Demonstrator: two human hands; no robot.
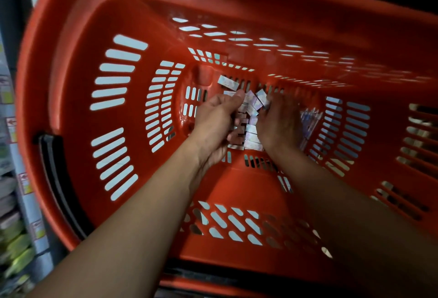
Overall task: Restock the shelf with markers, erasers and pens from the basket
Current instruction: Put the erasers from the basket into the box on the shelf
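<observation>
- Erasers (248, 120): small wrapped blocks heaped loose on the floor of the red basket (78, 37), between both hands; one lies apart just beyond the heap.
- Pens (310, 120): likely a bundle against the right wall, blurred, partly behind the right hand.
- Risk: a two-hand scoop of loose blocks could spill on the lift; slick wrappers and gaps between the fingers would cause it. Small pieces may also catch in the floor slots.
- Left hand (218, 120): fingers curled round part of the heap, thumb on top.
- Right hand (277, 122): cupped against the heap's other side, motion-blurred; grip cannot be told.
- Both forearms reach straight down in.
- Shelf (14, 179) at left edge, stocked, blurry.
</observation>
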